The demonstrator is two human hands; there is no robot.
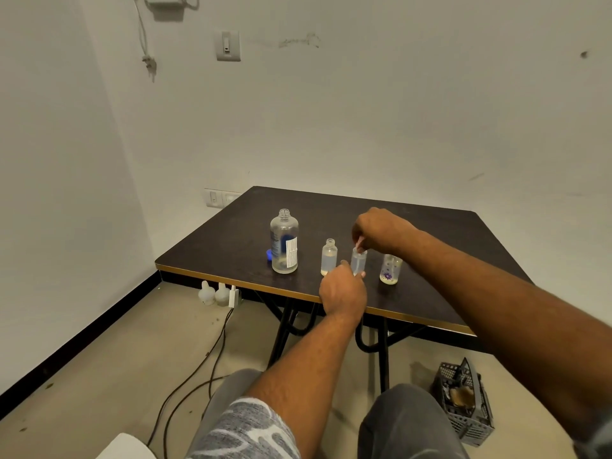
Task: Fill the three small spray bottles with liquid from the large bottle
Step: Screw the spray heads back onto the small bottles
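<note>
On the dark table [430,233] stands the large clear bottle [284,241], uncapped, with a white label and little liquid at its bottom; its blue cap [269,255] lies behind it. Three small clear bottles stand in a row to its right. The left small bottle [329,257] is open-necked. My left hand [342,291] grips the base of the middle small bottle [358,261]. My right hand [381,231] pinches something small and pale at that bottle's neck. The right small bottle [390,269], with a purple flower print, stands partly behind my right forearm.
A grey plastic crate [463,400] sits on the floor at the right under the table. White plugs [217,294] and dark cables [198,369] lie on the floor at the left. The table's gold-trimmed front edge [231,282] faces me; walls close the back and left.
</note>
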